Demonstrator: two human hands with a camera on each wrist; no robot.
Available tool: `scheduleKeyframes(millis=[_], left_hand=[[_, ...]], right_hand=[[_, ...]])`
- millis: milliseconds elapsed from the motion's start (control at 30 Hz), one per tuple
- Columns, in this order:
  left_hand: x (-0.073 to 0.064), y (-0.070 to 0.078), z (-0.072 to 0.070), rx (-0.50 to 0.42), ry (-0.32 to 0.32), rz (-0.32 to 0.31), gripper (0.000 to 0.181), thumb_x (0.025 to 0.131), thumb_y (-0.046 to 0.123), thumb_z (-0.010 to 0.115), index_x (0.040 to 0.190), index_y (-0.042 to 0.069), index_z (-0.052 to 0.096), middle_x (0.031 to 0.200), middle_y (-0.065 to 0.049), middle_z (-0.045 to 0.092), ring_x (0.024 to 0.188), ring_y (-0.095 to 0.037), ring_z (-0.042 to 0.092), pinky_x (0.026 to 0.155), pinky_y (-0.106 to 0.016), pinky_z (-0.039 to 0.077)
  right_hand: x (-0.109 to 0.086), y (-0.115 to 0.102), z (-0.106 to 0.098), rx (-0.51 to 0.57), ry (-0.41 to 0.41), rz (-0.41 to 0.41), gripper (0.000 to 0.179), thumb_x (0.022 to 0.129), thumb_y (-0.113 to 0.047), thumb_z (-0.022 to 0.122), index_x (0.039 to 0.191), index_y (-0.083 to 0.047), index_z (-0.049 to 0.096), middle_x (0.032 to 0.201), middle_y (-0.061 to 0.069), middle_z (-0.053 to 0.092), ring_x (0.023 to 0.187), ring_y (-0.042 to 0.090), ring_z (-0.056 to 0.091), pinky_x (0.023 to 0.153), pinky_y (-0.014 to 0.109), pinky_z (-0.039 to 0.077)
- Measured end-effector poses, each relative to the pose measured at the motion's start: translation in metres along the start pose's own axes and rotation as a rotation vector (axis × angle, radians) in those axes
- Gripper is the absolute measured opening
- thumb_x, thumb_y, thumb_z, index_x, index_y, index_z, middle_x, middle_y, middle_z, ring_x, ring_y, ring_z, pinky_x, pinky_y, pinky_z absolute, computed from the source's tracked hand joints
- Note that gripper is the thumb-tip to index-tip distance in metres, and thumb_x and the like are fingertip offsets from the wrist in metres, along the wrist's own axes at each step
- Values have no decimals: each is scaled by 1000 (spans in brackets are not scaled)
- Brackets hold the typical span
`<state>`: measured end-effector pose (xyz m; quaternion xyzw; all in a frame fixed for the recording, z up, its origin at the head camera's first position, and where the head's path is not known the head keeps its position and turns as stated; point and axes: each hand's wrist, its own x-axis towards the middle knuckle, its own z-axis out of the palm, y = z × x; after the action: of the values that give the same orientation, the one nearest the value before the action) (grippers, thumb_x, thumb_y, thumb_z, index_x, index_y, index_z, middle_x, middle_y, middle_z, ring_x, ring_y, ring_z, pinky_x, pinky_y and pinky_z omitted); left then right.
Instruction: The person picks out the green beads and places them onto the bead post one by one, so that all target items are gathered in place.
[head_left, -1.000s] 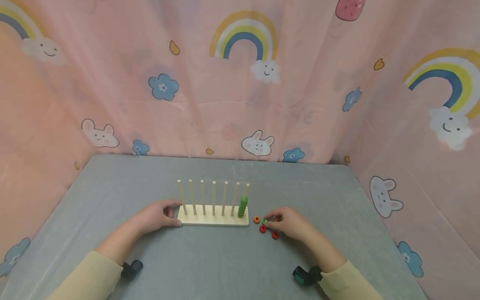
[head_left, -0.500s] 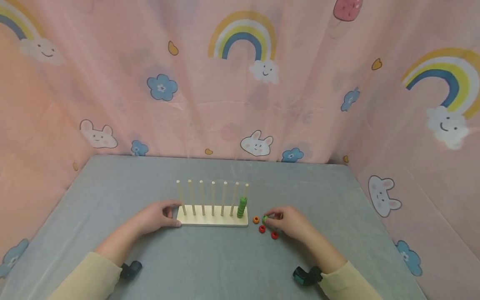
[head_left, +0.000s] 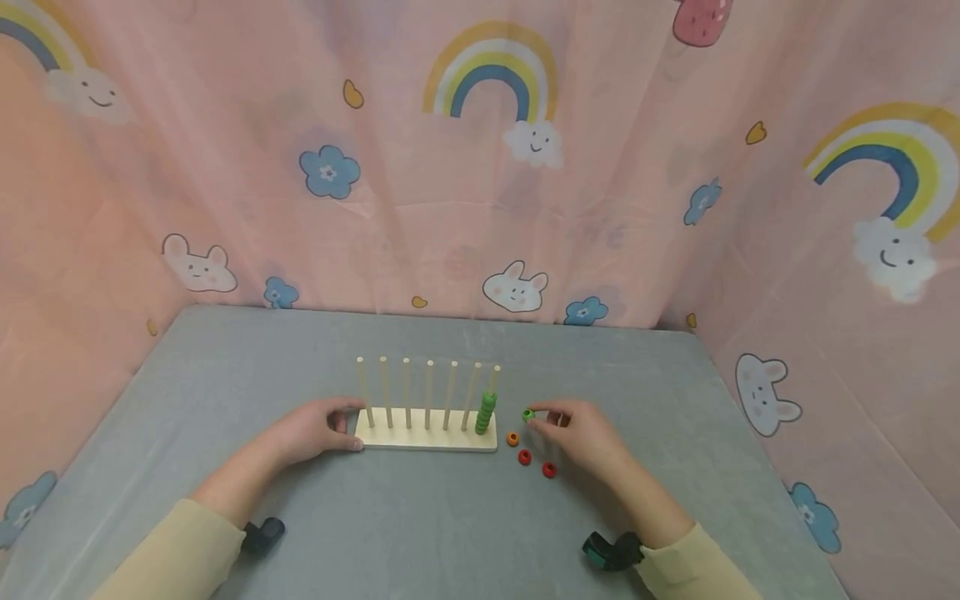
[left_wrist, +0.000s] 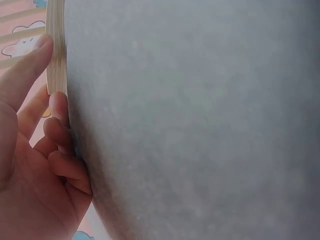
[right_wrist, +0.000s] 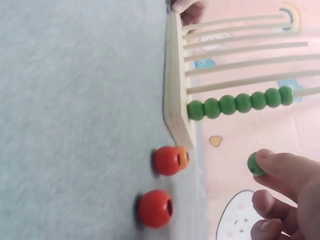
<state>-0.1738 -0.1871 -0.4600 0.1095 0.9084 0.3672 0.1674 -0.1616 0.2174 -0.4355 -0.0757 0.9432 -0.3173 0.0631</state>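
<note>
A pale wooden base (head_left: 427, 442) with a row of upright pegs stands on the table. Several green beads (right_wrist: 227, 104) are stacked on its rightmost peg, whose tip pokes out above them. My left hand (head_left: 315, 429) grips the base's left end, thumb in front and fingers behind. My right hand (head_left: 588, 433) pinches one green bead (right_wrist: 256, 164) between thumb and fingertips, raised off the table to the right of the base. Below that hand lie an orange bead (head_left: 513, 438) and two red beads, one red bead (head_left: 524, 457) close to the orange one and another red bead (head_left: 550, 470) farther right.
The grey table (head_left: 420, 533) ends at the back against a pink patterned curtain (head_left: 450, 208), which also hangs at both sides. Dark wrist-worn cameras sit on the left wrist (head_left: 262, 536) and right wrist (head_left: 611, 552).
My right hand has picked the green bead up off the table and lifted it, away from the orange and red beads. My left hand stays on the base.
</note>
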Motion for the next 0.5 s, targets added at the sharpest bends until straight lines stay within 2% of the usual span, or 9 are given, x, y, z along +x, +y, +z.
scheduleKeyframes(millis=[200, 500], left_hand=[[0, 0, -1, 9, 5, 3, 63, 78, 30, 85, 132, 7, 61, 78, 0, 53, 68, -16, 46, 63, -32, 37], [-1, 2, -2, 11, 2, 23, 62, 78, 29, 85, 131, 6, 61, 77, 0, 52, 68, -16, 46, 63, -33, 37]], right_hand=[[2, -11, -1, 43, 50, -32, 26, 90, -27, 74, 116, -22, 75, 77, -4, 57, 72, 18, 51, 56, 31, 43], [2, -29, -5, 142, 180, -80, 27, 91, -28, 74, 116, -21, 75, 82, -2, 59, 74, 18, 51, 59, 30, 44]])
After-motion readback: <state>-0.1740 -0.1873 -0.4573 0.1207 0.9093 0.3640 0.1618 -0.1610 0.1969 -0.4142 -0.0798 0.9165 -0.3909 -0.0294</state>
